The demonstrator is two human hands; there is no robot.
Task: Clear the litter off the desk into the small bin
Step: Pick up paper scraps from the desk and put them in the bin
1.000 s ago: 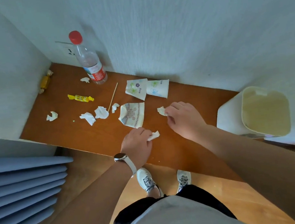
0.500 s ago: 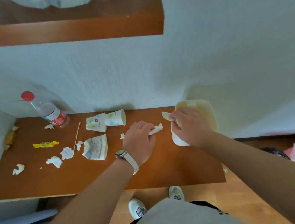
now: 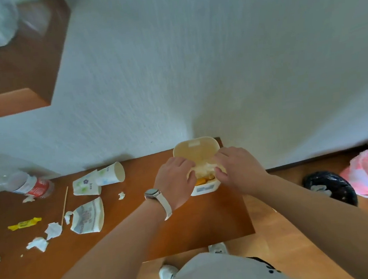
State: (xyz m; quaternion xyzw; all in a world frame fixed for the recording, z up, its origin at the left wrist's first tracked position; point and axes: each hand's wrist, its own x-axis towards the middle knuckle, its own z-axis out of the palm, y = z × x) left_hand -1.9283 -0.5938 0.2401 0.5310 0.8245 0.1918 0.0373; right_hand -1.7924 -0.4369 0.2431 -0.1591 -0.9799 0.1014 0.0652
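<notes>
Brown wooden bench (image 3: 189,230) holds a small cream plastic bin (image 3: 195,153), lid raised; left hand (image 3: 174,182) and right hand (image 3: 239,170) curl over its mouth, grip unclear.

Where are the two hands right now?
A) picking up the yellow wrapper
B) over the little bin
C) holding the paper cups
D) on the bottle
B: the left hand and the right hand both reach over the open small bin at the right end of the desk.
</notes>
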